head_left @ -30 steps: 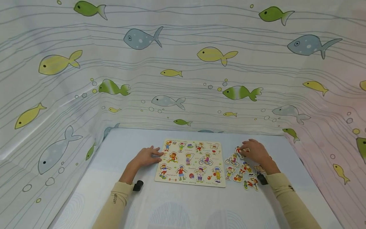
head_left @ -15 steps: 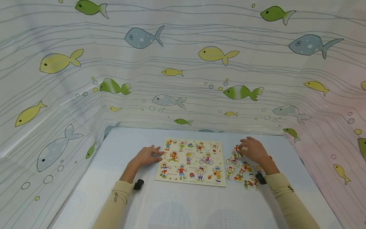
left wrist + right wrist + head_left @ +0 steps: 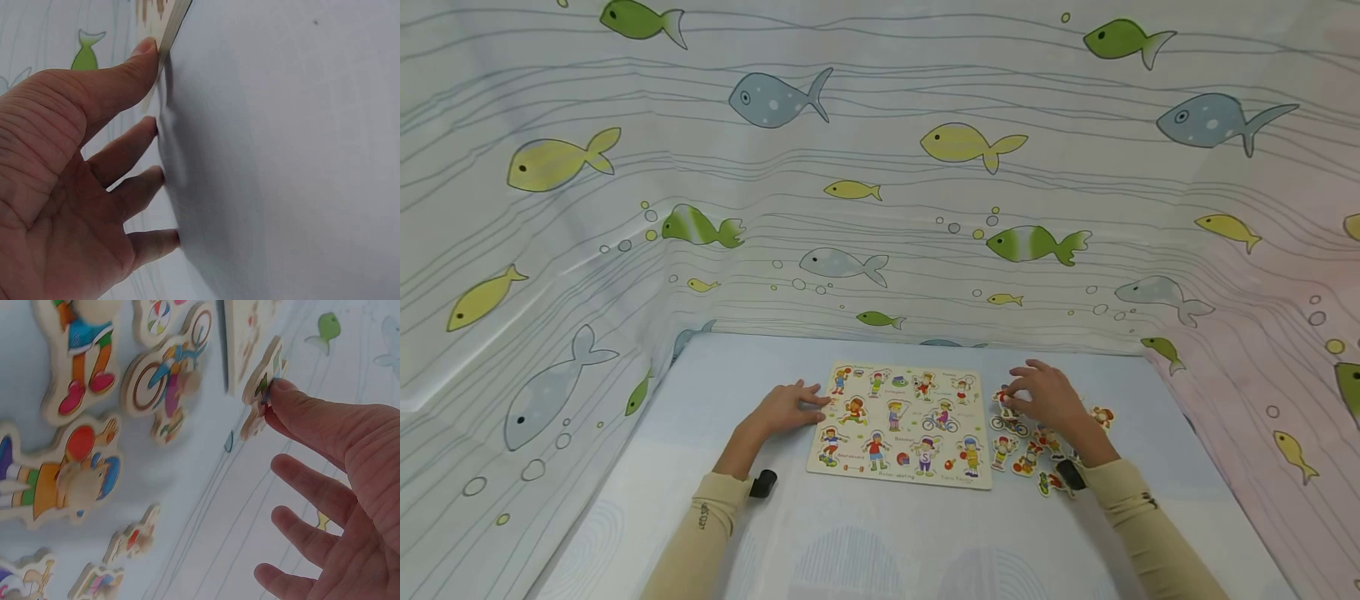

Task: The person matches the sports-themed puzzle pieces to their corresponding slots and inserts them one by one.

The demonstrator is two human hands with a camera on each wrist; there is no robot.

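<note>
Fingers (image 3: 294,403) half-hide lifted puzzle piece (image 3: 265,378).

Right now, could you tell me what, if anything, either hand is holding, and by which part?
The right hand pinches a puzzle piece by its edge; the left hand holds nothing.

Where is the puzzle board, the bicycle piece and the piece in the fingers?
puzzle board (image 3: 898,427), head view, middle of its face.
bicycle piece (image 3: 170,374), right wrist view, the rider.
held piece (image 3: 265,378), right wrist view, its edge.
</note>
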